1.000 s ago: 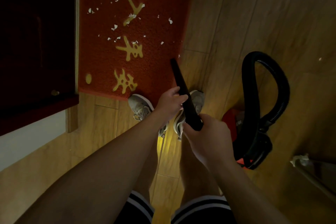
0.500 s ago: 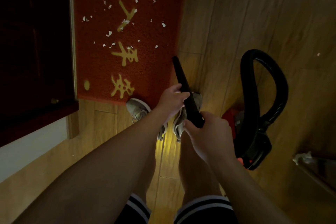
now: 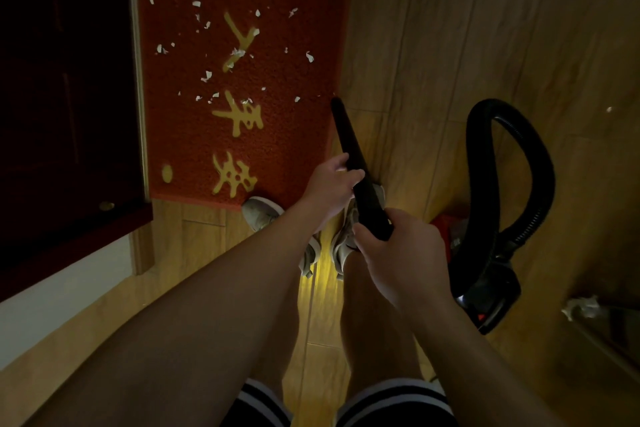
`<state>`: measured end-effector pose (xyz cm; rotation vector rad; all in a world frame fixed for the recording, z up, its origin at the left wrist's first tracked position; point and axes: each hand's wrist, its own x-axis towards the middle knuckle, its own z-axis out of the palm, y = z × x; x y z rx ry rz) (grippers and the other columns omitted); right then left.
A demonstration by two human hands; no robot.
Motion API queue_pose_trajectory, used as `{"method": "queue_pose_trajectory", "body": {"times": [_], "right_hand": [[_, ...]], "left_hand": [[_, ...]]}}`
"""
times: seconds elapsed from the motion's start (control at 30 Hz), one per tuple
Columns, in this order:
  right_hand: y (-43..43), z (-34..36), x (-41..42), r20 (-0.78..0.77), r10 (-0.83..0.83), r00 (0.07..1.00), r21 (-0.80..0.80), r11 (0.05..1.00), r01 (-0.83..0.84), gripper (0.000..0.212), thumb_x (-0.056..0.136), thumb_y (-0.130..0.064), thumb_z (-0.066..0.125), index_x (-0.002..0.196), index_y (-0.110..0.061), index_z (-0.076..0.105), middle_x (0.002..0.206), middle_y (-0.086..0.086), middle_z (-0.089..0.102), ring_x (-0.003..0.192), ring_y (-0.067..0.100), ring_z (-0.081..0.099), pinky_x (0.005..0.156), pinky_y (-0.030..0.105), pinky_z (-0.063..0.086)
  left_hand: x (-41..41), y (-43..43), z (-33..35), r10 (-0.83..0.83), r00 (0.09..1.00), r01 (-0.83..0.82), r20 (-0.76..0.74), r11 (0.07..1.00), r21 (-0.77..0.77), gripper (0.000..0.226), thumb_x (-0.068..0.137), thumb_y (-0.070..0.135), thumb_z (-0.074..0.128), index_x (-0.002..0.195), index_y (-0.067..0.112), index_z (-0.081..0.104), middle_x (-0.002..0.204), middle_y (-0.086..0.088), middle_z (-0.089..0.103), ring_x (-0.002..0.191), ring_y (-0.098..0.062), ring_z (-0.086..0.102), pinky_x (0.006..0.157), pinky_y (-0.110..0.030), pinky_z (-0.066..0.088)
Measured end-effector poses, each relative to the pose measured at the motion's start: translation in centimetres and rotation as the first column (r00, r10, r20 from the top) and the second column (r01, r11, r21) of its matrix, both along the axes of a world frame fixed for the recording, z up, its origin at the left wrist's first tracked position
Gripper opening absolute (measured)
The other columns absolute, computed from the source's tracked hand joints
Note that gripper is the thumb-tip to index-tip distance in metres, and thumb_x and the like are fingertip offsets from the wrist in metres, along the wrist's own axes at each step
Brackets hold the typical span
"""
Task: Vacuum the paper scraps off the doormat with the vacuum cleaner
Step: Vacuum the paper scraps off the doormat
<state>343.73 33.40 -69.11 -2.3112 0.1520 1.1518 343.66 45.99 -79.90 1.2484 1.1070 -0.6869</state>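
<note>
A red doormat (image 3: 294,55) with yellow characters lies ahead on the wooden floor. Several white paper scraps (image 3: 207,75) are scattered over its middle and far part. I hold a black tapered vacuum nozzle (image 3: 349,146) with both hands. My left hand (image 3: 330,185) grips it at mid-length, my right hand (image 3: 398,253) grips its thick rear end. The nozzle tip (image 3: 335,101) points at the mat's right edge, close to a scrap (image 3: 297,99). The red and black vacuum cleaner (image 3: 485,288) stands on the floor to my right, its black hose (image 3: 540,163) looping upward.
A dark wooden door (image 3: 65,97) borders the mat on the left. My feet in pale sneakers (image 3: 263,215) stand at the mat's near edge. A stray scrap (image 3: 609,109) lies on the floor at the right. A metal bar with a pale clump (image 3: 581,305) sits at lower right.
The nozzle and both hands have stayed almost still. The view has shifted slightly, so the mat and scraps sit a little lower in the frame.
</note>
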Motion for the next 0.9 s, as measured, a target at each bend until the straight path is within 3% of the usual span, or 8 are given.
{"method": "queue_pose_trajectory", "body": {"times": [0.1, 0.23, 0.33, 0.57, 0.67, 0.8, 0.9], "right_hand": [[0.3, -0.2, 0.3, -0.005, -0.022, 1.000, 0.014, 1.000, 0.022, 0.020, 0.092, -0.036, 0.065, 0.079, -0.021, 0.063, 0.062, 0.002, 0.063, 0.051, 0.022, 0.058, 0.043, 0.028, 0.038], [0.9, -0.2, 1.0, -0.030, -0.044, 0.999, 0.036, 0.998, 0.045, 0.017, 0.092, -0.037, 0.066, 0.083, -0.023, 0.065, 0.064, 0.002, 0.066, 0.053, 0.021, 0.061, 0.046, 0.036, 0.048], [1.3, 0.0, 1.5, -0.056, -0.060, 0.997, 0.046, 0.997, 0.062, 0.014, 0.092, -0.035, 0.067, 0.086, -0.022, 0.067, 0.066, 0.003, 0.065, 0.057, 0.024, 0.062, 0.046, 0.033, 0.045], [1.7, 0.5, 1.4, -0.058, -0.016, 0.998, 0.053, 0.998, 0.019, 0.015, 0.092, -0.036, 0.066, 0.086, -0.023, 0.066, 0.062, 0.002, 0.063, 0.053, 0.022, 0.060, 0.045, 0.031, 0.043], [2.1, 0.3, 1.4, -0.059, 0.015, 0.998, 0.059, 0.998, -0.011, 0.015, 0.093, -0.037, 0.064, 0.087, -0.023, 0.065, 0.062, 0.003, 0.062, 0.051, 0.021, 0.058, 0.046, 0.033, 0.043], [2.5, 0.1, 1.7, -0.063, 0.062, 0.996, 0.051, 0.997, -0.059, 0.016, 0.094, -0.038, 0.063, 0.085, -0.025, 0.063, 0.063, 0.002, 0.062, 0.048, 0.012, 0.049, 0.045, 0.024, 0.037], [2.9, -0.1, 2.0, -0.067, 0.090, 0.994, 0.047, 0.995, -0.087, 0.018, 0.093, -0.038, 0.064, 0.082, -0.024, 0.063, 0.063, 0.002, 0.062, 0.048, 0.013, 0.052, 0.045, 0.025, 0.037]], "left_hand": [[0.5, 0.4, -0.2, -0.005, 1.000, 0.005, -0.005, 1.000, 0.008, 0.056, 0.100, 0.015, 0.060, 0.152, 0.009, 0.043, 0.143, -0.013, 0.054, 0.122, -0.028, 0.062, 0.105, -0.045, 0.053], [0.8, 1.1, -0.2, 0.021, 1.000, -0.021, -0.006, 1.000, 0.008, 0.057, 0.096, 0.019, 0.063, 0.150, 0.009, 0.046, 0.142, -0.013, 0.055, 0.120, -0.026, 0.063, 0.102, -0.042, 0.055], [0.9, 1.5, -0.3, 0.037, 0.999, -0.037, -0.006, 0.999, 0.004, 0.064, 0.090, 0.025, 0.065, 0.149, 0.010, 0.047, 0.142, -0.014, 0.055, 0.120, -0.026, 0.064, 0.102, -0.042, 0.055], [0.2, 2.2, -0.3, 0.087, 0.996, -0.087, -0.020, 0.996, 0.024, 0.056, 0.099, 0.013, 0.062, 0.152, 0.009, 0.043, 0.139, -0.012, 0.056, 0.118, -0.025, 0.063, 0.095, -0.034, 0.055], [-0.2, 2.5, -0.4, 0.095, 0.995, -0.094, -0.026, 0.995, 0.037, 0.055, 0.099, 0.013, 0.062, 0.151, 0.009, 0.045, 0.138, -0.013, 0.058, 0.120, -0.027, 0.063, 0.099, -0.038, 0.055], [0.0, 3.0, -0.3, 0.105, 0.994, -0.104, -0.023, 0.993, 0.059, 0.056, 0.097, 0.015, 0.064, 0.150, 0.010, 0.046, 0.137, -0.012, 0.058, 0.119, -0.027, 0.063, 0.102, -0.045, 0.054], [0.2, 3.5, -0.1, 0.124, 0.992, -0.122, -0.017, 0.990, 0.067, 0.057, 0.099, 0.012, 0.062, 0.152, 0.008, 0.043, 0.139, -0.012, 0.057, 0.122, -0.027, 0.062, 0.102, -0.041, 0.054]]}}
